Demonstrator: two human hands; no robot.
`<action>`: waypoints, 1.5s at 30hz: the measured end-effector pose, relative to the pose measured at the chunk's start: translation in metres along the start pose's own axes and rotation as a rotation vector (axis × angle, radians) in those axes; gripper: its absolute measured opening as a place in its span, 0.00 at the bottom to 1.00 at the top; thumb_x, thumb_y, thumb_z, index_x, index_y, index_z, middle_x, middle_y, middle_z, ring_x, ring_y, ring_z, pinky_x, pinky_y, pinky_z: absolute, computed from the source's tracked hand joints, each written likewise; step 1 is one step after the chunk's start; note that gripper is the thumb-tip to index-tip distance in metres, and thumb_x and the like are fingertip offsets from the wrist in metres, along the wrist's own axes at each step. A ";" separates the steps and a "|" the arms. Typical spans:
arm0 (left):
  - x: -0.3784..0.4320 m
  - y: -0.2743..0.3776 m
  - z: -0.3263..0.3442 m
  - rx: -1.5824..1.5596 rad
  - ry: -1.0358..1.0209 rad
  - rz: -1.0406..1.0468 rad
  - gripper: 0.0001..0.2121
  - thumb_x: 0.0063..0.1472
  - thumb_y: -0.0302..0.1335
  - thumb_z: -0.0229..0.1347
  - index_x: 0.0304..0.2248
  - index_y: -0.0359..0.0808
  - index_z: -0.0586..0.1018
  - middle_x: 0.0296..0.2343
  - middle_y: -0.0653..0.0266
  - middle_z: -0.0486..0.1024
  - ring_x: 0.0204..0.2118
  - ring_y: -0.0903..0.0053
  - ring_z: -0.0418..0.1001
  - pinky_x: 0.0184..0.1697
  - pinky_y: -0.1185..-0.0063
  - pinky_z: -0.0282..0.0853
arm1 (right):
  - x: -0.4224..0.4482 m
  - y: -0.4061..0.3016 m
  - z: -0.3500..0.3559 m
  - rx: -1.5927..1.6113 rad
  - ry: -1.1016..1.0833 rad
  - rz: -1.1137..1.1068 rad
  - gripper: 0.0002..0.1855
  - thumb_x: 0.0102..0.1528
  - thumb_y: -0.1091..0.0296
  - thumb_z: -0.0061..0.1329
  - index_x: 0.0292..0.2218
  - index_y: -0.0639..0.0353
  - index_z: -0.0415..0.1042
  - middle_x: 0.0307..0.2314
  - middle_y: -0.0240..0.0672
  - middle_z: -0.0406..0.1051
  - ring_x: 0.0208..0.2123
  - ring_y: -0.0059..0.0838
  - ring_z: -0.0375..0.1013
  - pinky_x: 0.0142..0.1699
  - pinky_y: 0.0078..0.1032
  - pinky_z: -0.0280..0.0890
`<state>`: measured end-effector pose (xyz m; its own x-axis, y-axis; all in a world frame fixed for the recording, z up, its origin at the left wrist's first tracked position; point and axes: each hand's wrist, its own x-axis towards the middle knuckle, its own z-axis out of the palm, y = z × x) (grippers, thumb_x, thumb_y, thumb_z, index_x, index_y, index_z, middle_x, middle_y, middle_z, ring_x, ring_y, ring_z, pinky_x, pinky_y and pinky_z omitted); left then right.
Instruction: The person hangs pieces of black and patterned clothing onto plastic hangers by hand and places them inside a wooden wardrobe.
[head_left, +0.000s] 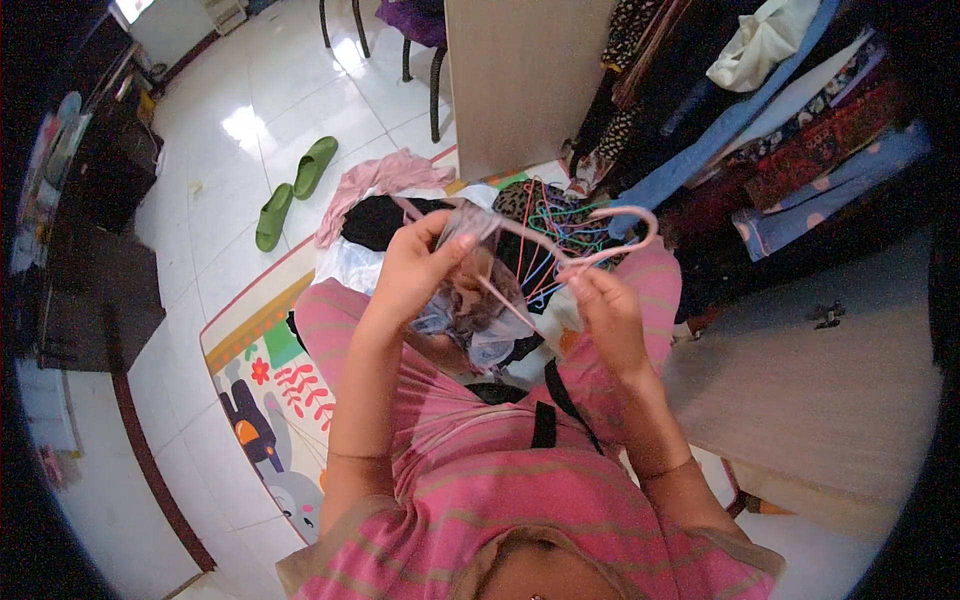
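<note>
A pale pink clothes hanger (651, 225) is held up before me, its hook pointing right. My right hand (611, 311) pinches it at the neck, just below the hook. Thin, see-through grey-brown fabric (487, 307) hangs around the hanger's left part. My left hand (420, 266) grips this sheer cloth between thumb and fingers near the hanger's arm; what its curled fingers hold beneath is hidden. Behind the hanger, several coloured wire hangers (536, 274) lie in a tangle on leopard-print cloth (517, 196). The sheer fabric's lower end droops over my lap.
Black cloth (375, 223), white cloth (349, 264) and pink cloth (390, 174) lie piled on a patterned mat (262, 337). Green slippers (274, 217) rest on the tiles. At right, clothes (832, 157) hang in an open wardrobe beside a wooden panel (517, 90).
</note>
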<state>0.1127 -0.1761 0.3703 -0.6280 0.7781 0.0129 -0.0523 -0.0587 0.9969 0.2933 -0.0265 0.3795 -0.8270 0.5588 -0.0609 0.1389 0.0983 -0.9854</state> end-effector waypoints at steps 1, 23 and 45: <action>-0.001 0.001 0.006 0.088 0.086 0.136 0.12 0.51 0.26 0.54 0.36 0.31 0.69 0.27 0.69 0.69 0.29 0.84 0.66 0.35 0.85 0.62 | 0.000 -0.005 0.000 0.001 0.002 0.001 0.11 0.53 0.66 0.40 0.32 0.64 0.71 0.17 0.25 0.66 0.20 0.15 0.62 0.26 0.13 0.58; -0.032 -0.165 0.050 0.148 0.267 -0.608 0.19 0.48 0.37 0.56 0.36 0.32 0.71 0.28 0.57 0.71 0.27 0.70 0.70 0.27 0.76 0.66 | 0.062 -0.050 -0.034 0.900 0.214 -0.083 0.13 0.56 0.66 0.35 0.42 0.61 0.62 0.10 0.20 0.44 0.10 0.10 0.42 0.13 0.10 0.39; -0.063 -0.035 0.091 -1.113 -0.028 -0.348 0.15 0.57 0.27 0.44 0.43 0.29 0.65 0.38 0.55 0.68 0.43 0.68 0.66 0.44 0.76 0.64 | 0.061 0.009 0.027 0.567 0.127 0.178 0.13 0.55 0.63 0.40 0.40 0.59 0.65 0.12 0.16 0.48 0.11 0.07 0.44 0.14 0.08 0.40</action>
<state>0.2241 -0.1660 0.3415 -0.4290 0.8730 -0.2322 -0.8794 -0.3449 0.3281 0.2294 -0.0135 0.3624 -0.7417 0.6236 -0.2471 -0.0716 -0.4399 -0.8952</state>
